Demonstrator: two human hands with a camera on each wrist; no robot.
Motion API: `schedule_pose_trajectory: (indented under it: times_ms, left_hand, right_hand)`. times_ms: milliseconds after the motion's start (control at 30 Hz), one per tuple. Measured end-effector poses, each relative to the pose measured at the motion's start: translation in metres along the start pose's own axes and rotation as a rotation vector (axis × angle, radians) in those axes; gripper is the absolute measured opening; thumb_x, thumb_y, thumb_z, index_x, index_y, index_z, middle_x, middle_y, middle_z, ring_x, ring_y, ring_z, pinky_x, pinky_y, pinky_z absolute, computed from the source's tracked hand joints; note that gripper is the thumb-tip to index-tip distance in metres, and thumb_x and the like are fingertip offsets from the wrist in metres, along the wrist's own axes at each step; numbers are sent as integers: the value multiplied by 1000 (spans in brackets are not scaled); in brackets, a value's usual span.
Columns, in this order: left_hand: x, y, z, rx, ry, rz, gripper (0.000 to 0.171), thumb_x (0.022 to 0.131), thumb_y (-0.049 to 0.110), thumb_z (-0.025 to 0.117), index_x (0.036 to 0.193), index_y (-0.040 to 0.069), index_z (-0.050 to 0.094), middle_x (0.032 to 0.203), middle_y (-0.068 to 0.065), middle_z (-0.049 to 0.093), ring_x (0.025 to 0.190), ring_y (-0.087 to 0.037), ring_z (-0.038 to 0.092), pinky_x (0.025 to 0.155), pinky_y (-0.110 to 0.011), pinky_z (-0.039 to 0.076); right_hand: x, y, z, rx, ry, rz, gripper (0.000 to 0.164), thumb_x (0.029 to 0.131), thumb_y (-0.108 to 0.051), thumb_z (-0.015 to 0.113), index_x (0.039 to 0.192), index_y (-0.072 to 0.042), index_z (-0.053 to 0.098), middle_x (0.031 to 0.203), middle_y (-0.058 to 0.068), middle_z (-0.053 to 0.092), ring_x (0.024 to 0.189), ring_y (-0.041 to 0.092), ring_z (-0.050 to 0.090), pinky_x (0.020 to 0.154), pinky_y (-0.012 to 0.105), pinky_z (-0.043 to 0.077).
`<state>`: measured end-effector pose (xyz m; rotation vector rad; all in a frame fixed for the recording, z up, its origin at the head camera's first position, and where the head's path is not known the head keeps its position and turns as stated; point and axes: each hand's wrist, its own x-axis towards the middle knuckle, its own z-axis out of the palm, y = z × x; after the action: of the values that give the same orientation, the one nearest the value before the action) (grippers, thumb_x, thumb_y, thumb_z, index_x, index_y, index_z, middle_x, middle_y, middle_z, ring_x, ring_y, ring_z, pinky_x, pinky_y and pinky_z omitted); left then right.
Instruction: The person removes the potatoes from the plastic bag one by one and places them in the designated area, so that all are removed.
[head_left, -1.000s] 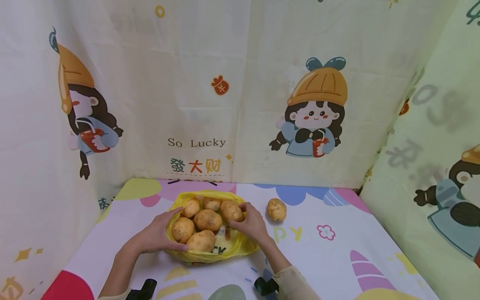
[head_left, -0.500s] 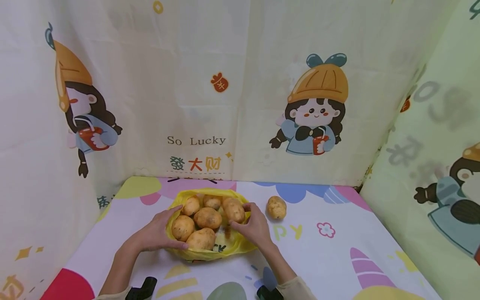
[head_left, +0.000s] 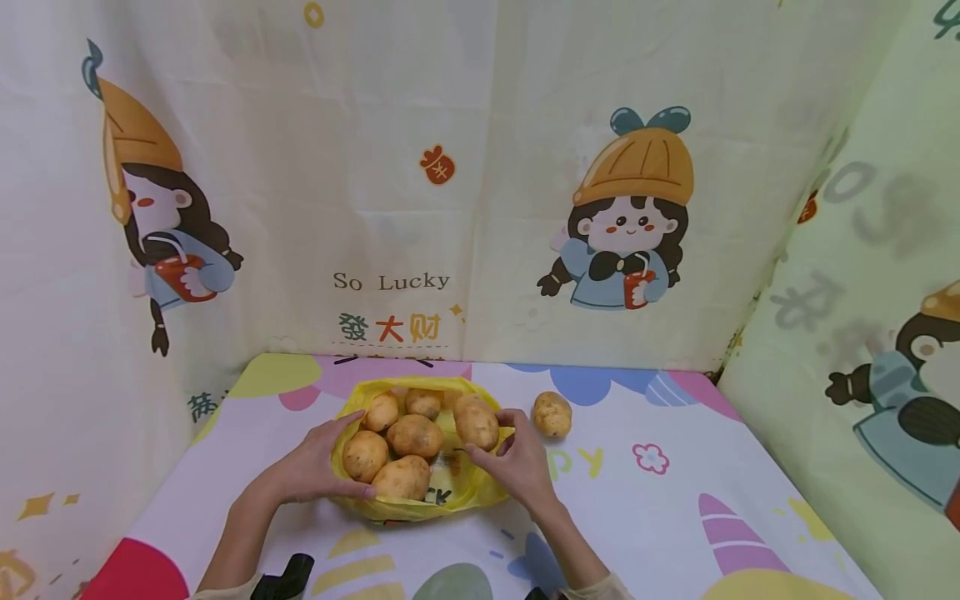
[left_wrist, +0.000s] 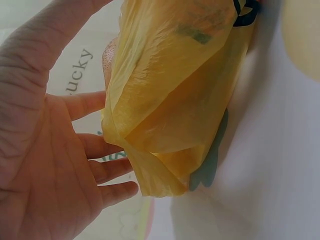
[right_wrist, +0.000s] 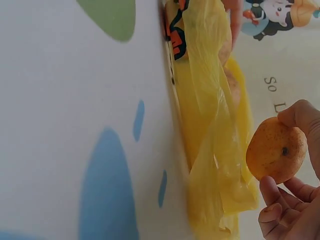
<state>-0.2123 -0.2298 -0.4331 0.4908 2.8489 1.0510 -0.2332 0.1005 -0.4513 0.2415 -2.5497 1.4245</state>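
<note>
In the head view, a yellow plastic bag (head_left: 468, 496) lies with its mouth wide, several potatoes (head_left: 415, 437) bunched in its left part. My left hand (head_left: 311, 462) spans the bag's left rim, thumb along the near side and fingers at the far side; the left wrist view shows those fingers fairly straight against the plastic (left_wrist: 160, 100). At the bag's right side, my right hand (head_left: 519, 457) pinches a potato (head_left: 476, 422) between thumb and fingers. From the right wrist, that potato (right_wrist: 276, 150) shows beside the bag's upper edge, held at its ends.
One more potato (head_left: 552, 415) sits on the tabletop to the right of the bag, beyond my right hand. A patterned cloth (head_left: 637, 517) covers the table. Printed curtains (head_left: 495, 208) stand at the back and along both sides.
My right hand has moved slightly to the right and up with the potato, away from the potatoes left in the bag. The left hand stays at the rim.
</note>
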Motion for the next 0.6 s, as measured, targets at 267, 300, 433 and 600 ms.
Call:
schedule_pose_trajectory:
  times_ms: [267, 300, 433, 600]
  left_hand:
    - [0, -2, 1, -1, 1, -12, 121, 68, 57, 91, 157, 2, 32, 155, -29, 38, 142, -56, 28, 105, -77, 31]
    - [0, -2, 1, 1, 2, -12, 121, 67, 57, 91, 157, 1, 32, 155, -30, 38, 142, -56, 28, 105, -77, 31]
    - [1, -2, 2, 5, 9, -5, 121, 67, 58, 91, 157, 1, 33, 154, -29, 39, 141, -56, 29, 106, -76, 31]
    - [1, -2, 2, 12, 14, 10, 121, 67, 58, 91, 156, 0, 33, 153, -29, 41, 141, -56, 30, 106, -76, 31]
  right_hand:
    - [-6, 2, -10, 26, 42, -8, 61, 74, -32, 90, 122, -11, 59, 114, 5, 64, 68, 17, 55, 56, 22, 47]
    - [-6, 2, -11, 23, 45, -8, 61, 74, -31, 90, 122, -11, 58, 114, 5, 64, 69, 17, 55, 57, 22, 47]
    - [-8, 3, -16, 8, 65, -7, 61, 74, -30, 90, 122, -10, 58, 114, 5, 65, 70, 15, 55, 59, 23, 47]
    - [-10, 6, -23, -4, 86, 1, 63, 74, -31, 90, 124, -10, 58, 114, 4, 65, 72, 16, 55, 60, 23, 47]
